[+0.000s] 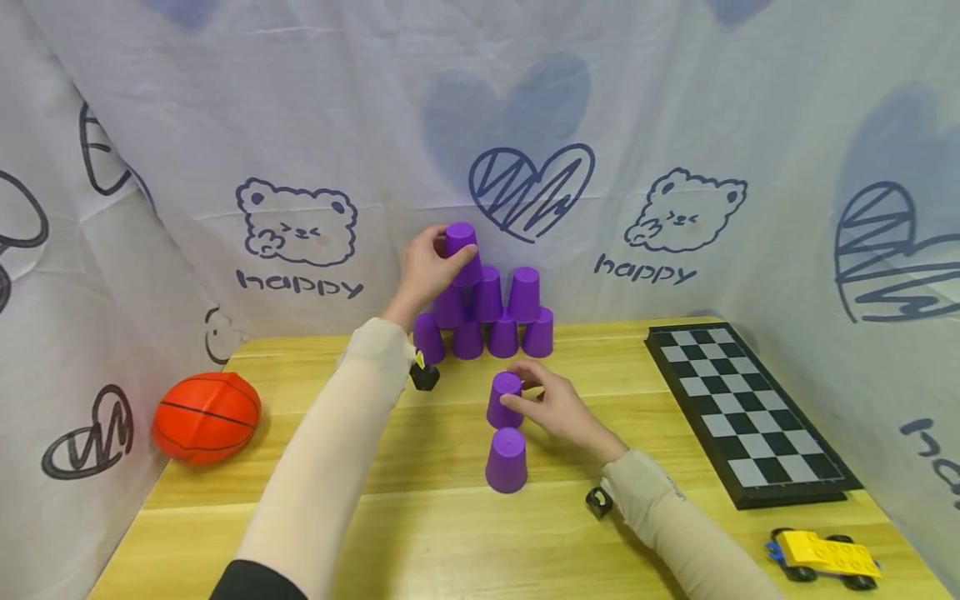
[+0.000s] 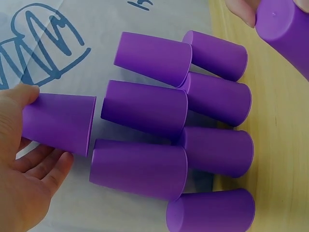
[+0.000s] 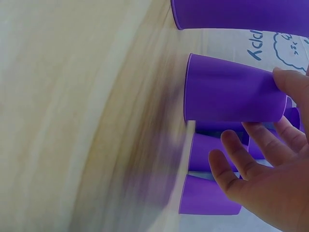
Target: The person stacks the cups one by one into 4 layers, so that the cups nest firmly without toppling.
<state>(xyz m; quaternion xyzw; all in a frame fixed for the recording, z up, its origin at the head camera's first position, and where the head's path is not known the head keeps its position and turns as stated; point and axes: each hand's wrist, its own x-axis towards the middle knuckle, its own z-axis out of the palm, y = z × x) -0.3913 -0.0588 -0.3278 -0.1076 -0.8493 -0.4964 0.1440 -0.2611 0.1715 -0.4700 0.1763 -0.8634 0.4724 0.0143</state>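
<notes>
Upside-down purple cups stand stacked at the back of the table, with several in the bottom row (image 1: 503,336) and three in the row above (image 1: 524,295). My left hand (image 1: 429,268) grips a purple cup (image 2: 60,123) by its sides, mouth down. In the left wrist view a small gap separates its rim from the second row. Closer to me, my right hand (image 1: 555,404) pinches another upside-down purple cup (image 3: 231,92) between thumb and fingers near its base. Whether that cup touches the table cannot be told. Just in front of it stands one more upside-down cup (image 1: 506,461).
An orange ball (image 1: 207,418) with black lines lies at the left of the wooden table (image 1: 442,533). To the right are a black-and-white checkered board (image 1: 742,400) and a yellow toy car (image 1: 825,557). A printed white cloth (image 1: 405,108) hangs close behind the stack.
</notes>
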